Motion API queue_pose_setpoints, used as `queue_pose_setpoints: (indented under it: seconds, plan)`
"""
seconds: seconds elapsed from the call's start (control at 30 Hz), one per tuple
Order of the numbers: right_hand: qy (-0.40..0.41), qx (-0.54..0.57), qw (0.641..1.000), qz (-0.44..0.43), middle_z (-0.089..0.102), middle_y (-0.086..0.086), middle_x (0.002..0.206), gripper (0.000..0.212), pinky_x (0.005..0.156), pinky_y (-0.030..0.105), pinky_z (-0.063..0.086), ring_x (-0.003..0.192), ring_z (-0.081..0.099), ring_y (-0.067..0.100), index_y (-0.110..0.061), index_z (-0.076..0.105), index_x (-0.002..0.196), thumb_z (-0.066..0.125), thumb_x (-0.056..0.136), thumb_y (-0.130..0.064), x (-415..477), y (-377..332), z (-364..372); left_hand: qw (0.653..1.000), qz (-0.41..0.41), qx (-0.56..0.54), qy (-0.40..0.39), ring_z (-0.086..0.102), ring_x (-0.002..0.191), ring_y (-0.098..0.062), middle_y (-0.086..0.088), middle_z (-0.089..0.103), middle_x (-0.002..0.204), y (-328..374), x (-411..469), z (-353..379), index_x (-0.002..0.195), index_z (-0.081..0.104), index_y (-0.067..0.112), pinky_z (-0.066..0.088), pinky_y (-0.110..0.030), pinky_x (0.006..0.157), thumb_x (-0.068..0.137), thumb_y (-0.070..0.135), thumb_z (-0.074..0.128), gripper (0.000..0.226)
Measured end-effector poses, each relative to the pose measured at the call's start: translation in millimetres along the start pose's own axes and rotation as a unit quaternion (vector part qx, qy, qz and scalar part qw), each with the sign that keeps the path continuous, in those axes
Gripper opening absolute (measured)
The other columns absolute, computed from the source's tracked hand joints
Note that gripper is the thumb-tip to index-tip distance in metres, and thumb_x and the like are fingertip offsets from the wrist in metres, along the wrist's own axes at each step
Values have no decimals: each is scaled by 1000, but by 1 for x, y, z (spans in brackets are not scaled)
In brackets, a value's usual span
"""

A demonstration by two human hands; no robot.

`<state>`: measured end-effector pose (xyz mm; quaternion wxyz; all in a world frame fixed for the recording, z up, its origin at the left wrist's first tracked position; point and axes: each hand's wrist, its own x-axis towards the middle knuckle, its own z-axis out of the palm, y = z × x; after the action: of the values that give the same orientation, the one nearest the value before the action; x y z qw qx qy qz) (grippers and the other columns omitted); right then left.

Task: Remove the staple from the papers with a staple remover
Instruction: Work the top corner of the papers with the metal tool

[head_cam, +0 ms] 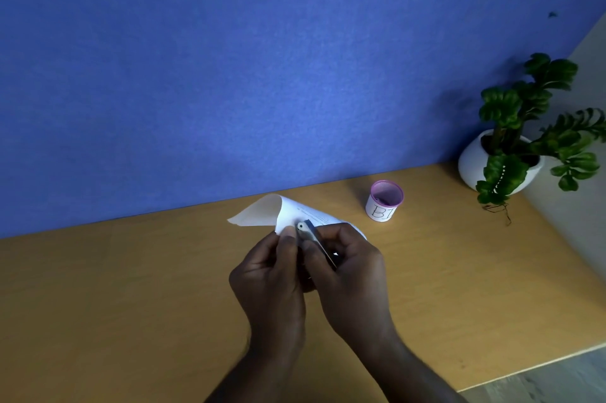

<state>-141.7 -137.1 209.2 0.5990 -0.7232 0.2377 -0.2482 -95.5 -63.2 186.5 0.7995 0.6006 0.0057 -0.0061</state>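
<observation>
White papers (282,209) are lifted off the wooden desk, their far corner curled over toward me. My left hand (270,274) pinches the near edge of the papers between thumb and fingers. My right hand (349,274) grips a grey metal staple remover (311,235) and presses its tip against the papers right beside my left thumb. The staple itself is hidden behind the tool and my fingers.
A small white cup with a pink rim (384,201) stands on the wooden desk (131,288) behind and to the right of the papers. A potted green plant in a white pot (511,153) sits at the far right corner. A blue partition (229,74) backs the desk.
</observation>
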Motion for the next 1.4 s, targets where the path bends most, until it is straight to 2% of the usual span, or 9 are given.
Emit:
queue_pose_setpoints:
  seconds: [0.2, 0.47, 0.6, 0.8, 0.9, 1.03, 1.1, 1.27, 1.4]
  plan:
    - [20, -60, 998, -27, 77, -8, 71, 13, 50, 20, 56, 58, 73, 10, -21, 71, 83, 78, 94, -21, 2, -2, -1, 999, 15, 37, 1, 46, 51, -10, 7, 53, 50, 1, 1, 0, 59, 65, 10, 45, -22, 47, 99, 17, 71, 41]
    - [21, -53, 998, -11, 77, -5, 69, 16, 53, 32, 61, 57, 73, 11, -23, 69, 83, 75, 94, -32, 5, 1, 1, 999, 9, 48, 5, 47, 49, -4, 14, 55, 49, 2, 3, 4, 56, 64, 15, 47, -18, 46, 101, 10, 71, 46]
    - [11, -1, 1000, 24, 79, 2, 71, 23, 61, 52, 64, 64, 76, 22, -22, 68, 83, 70, 90, -44, 3, 4, 5, 999, -12, 30, 8, 53, 53, -10, 2, 60, 52, 1, 4, 3, 60, 68, 7, 53, -26, 50, 100, 11, 71, 40]
    - [-13, 142, 985, 96, 70, 4, 61, 16, 49, 26, 48, 53, 57, 12, -23, 74, 84, 71, 91, -37, -1, 3, 11, 999, -48, 22, 13, 44, 53, -22, -11, 49, 53, 2, 2, 3, 62, 62, 0, 44, -33, 47, 94, 22, 71, 40]
    - [-17, 194, 974, 118, 66, 3, 61, 19, 48, 25, 47, 55, 55, 13, -18, 74, 83, 69, 94, -33, -2, 3, 13, 998, -52, 21, 17, 43, 53, -23, -28, 45, 57, 2, 1, 4, 66, 63, -4, 41, -33, 46, 96, 21, 70, 40]
    - [-11, 250, 957, 149, 68, 12, 68, 31, 51, 28, 47, 59, 57, 17, -9, 73, 80, 64, 102, -29, -1, -1, 13, 997, -69, -13, 14, 50, 44, -19, -11, 59, 54, -2, 1, 5, 62, 67, 4, 42, -27, 42, 103, 11, 66, 41]
    - [-15, 284, 943, 173, 71, 14, 69, 35, 55, 30, 48, 59, 62, 19, -10, 75, 79, 59, 108, -23, 1, -2, 9, 996, -76, -36, 9, 58, 46, -21, -12, 68, 59, -2, 1, 6, 64, 69, 3, 45, -28, 44, 101, 14, 67, 38]
    - [-30, 305, 934, 186, 77, 14, 76, 28, 54, 28, 48, 59, 68, 18, -5, 73, 91, 55, 109, -16, 2, -6, 4, 998, -61, -22, 12, 60, 47, -25, -12, 65, 57, -3, 4, 4, 64, 67, 3, 49, -33, 44, 97, 23, 70, 39]
    - [-22, 262, 954, 142, 79, 16, 77, 16, 50, 26, 51, 59, 70, 19, 1, 70, 103, 60, 107, -10, 2, -6, -2, 1000, -29, 8, 3, 60, 44, -24, -12, 67, 56, -3, 4, 2, 66, 71, 3, 50, -33, 44, 98, 24, 70, 38]
